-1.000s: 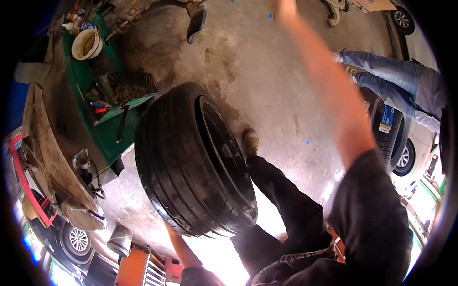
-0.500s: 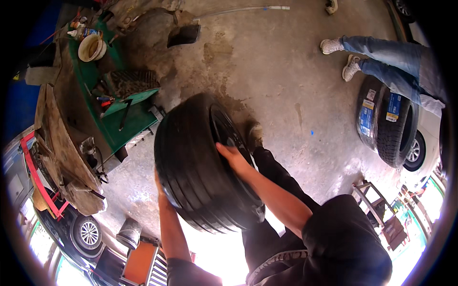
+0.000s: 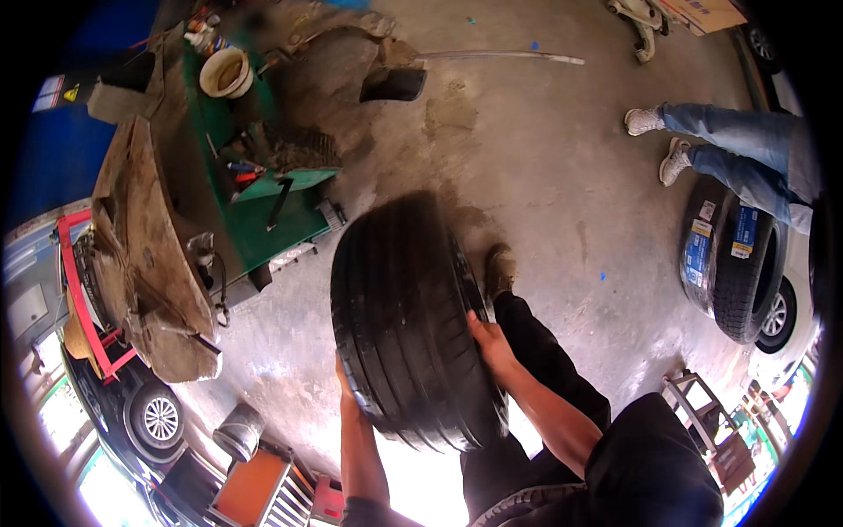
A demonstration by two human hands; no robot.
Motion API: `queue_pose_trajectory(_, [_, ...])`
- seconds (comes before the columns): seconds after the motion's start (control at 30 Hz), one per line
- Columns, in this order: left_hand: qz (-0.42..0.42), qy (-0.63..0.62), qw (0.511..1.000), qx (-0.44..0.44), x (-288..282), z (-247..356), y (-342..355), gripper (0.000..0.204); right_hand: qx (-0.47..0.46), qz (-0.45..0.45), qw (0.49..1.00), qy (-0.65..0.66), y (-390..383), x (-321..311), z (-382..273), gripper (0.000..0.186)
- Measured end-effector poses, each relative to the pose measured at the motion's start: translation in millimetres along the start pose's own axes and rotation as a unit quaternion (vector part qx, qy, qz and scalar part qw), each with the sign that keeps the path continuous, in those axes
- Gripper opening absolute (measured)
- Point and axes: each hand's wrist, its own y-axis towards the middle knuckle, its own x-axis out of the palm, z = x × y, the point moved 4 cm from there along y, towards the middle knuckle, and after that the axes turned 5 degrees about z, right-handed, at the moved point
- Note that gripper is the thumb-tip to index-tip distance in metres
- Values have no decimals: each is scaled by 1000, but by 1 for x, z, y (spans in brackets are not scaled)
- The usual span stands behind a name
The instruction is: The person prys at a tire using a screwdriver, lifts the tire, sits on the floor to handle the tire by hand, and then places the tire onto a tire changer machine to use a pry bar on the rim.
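Observation:
A wide black car tire (image 3: 399, 325) is held in front of me, its grooved tread turned up toward me. My left hand (image 3: 348, 385) presses against its left side, most of the fingers hidden behind the rubber. On the opposite side my right hand (image 3: 493, 350) grips the sidewall edge, the thumb showing and the other fingers tucked out of sight. The tire stands close to my legs, slightly tilted, and I cannot tell whether its underside touches the floor. My shoe (image 3: 500, 270) is just beyond its right side.
To the left stands a green metal stand (image 3: 241, 237) with tools and a white bucket (image 3: 226, 73). A dirty brown panel (image 3: 149, 263) leans nearby. At right, a person in jeans (image 3: 738, 132) stands by two labelled tires (image 3: 738, 299). A metal bucket (image 3: 238, 432) sits lower left.
The tire has turned so its tread faces me more and its inner opening shows less. My right hand has shifted from the opening to the near sidewall edge. The view has shifted too.

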Motion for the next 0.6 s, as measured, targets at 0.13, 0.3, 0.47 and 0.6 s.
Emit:
queue_pose_trajectory(0.13, [7, -29, 999, 23, -14, 40, 24, 65, -82, 12, 996, -41, 5, 29, -31, 70])
queue_pose_trajectory(0.3, [268, -1, 963, -32, -27, 85, 81, 62, -82, 17, 996, -8, 50, 77, -80, 74])
queue_pose_trajectory(0.47, [150, 382, 813, 413, 88, 172, 44, 84, -153, -20, 977, -148, 74, 91, -124, 80])
queue_pose_trajectory(0.6, [-26, 800, 414, 434, 202, 156, 30, 61, -198, 89, 954, -207, 92, 25, -192, 108])
